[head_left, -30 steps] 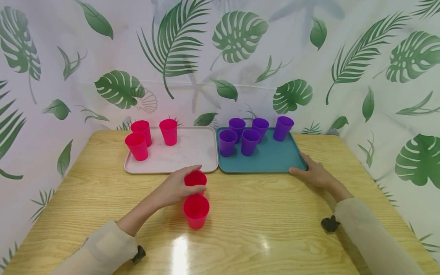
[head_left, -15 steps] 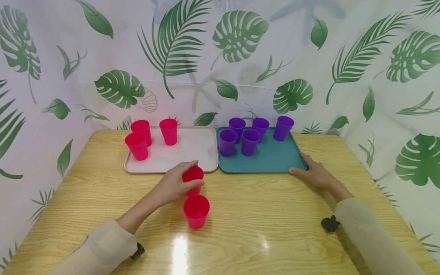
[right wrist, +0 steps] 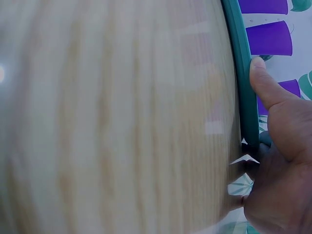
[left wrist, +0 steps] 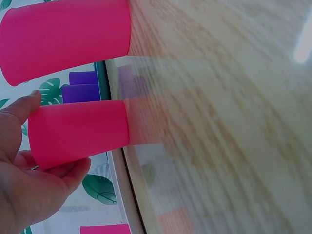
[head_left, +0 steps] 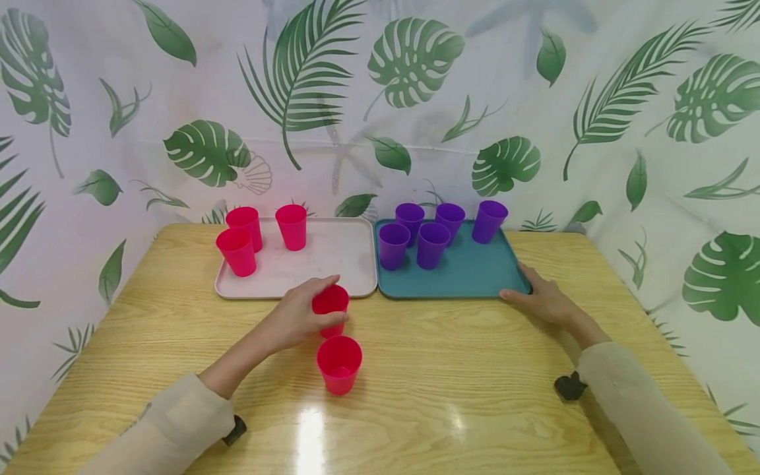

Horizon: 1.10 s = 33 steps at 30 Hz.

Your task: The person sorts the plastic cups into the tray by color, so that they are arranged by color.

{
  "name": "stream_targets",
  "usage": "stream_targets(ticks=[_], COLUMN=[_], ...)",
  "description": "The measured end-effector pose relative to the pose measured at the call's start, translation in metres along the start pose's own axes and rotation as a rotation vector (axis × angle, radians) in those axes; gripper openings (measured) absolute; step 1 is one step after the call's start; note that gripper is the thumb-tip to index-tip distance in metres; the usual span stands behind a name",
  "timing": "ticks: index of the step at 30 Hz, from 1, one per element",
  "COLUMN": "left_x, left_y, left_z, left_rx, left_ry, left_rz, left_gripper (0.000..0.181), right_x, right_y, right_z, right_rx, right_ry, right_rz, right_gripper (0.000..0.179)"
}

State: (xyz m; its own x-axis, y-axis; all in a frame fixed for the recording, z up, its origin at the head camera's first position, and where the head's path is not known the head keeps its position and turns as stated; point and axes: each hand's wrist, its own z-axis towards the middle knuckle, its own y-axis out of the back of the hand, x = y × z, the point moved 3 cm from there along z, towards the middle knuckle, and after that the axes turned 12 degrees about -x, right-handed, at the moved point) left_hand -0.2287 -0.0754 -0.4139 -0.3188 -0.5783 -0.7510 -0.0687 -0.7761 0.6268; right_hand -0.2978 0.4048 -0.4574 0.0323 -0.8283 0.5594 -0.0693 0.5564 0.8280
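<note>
My left hand (head_left: pixel 297 315) holds a red plastic cup (head_left: pixel 331 316) near its rim, thumb on one side and fingers curled round the other. That cup (left wrist: pixel 80 131) stands upright at the table surface in the left wrist view. Just nearer to me is a second red cup (head_left: pixel 339 366), upright and untouched. At the right, my right hand (head_left: pixel 541 298) grips the near right corner of a teal tray (head_left: pixel 469 280). In the right wrist view the thumb (right wrist: pixel 265 80) lies on the tray's front rim, with the other fingers round the side, partly hidden.
A white tray (head_left: pixel 332 257) adjoins the teal one on the left and carries three red cups (head_left: pixel 240 254). Several purple cups (head_left: pixel 432 246) stand upright on the teal tray. Behind the wooden table (head_left: pixel 451 369) hangs a leaf-patterned cloth (head_left: pixel 415 132).
My left hand and the red cup in it have shifted slightly left and away from me, opening a little distance from the nearer cup. The right hand stays at the tray corner.
</note>
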Motion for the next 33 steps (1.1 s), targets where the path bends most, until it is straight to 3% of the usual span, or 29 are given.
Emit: stream_targets(ticks=[6,14,22,28,33], left_x=[0.001,0.0,0.011,0.023,0.031], left_y=[0.011,0.041,0.066,0.075,0.076], left_z=[0.002,0.014,0.03,0.04,0.048], left_rx=[-0.013,-0.092,-0.191,-0.28,-0.305], left_ry=[0.033,0.051,0.144,0.215,0.235], left_rz=[0.008,0.022,0.035,0.038,0.046], left_gripper=[0.076,0.081,0.084,0.085,0.085], right_x=[0.0,-0.001,-0.002,-0.004,-0.005], right_y=[0.0,0.0,0.0,-0.001,-0.001], right_z=[0.001,0.001,0.0,0.001,0.001], right_rx=[-0.007,-0.009,-0.005,-0.012,-0.018], right_ry=[0.003,-0.001,-0.01,-0.006,-0.003], right_rz=[-0.003,-0.005,0.0,0.004,0.003], right_gripper=[0.106,0.107,0.106,0.107,0.107])
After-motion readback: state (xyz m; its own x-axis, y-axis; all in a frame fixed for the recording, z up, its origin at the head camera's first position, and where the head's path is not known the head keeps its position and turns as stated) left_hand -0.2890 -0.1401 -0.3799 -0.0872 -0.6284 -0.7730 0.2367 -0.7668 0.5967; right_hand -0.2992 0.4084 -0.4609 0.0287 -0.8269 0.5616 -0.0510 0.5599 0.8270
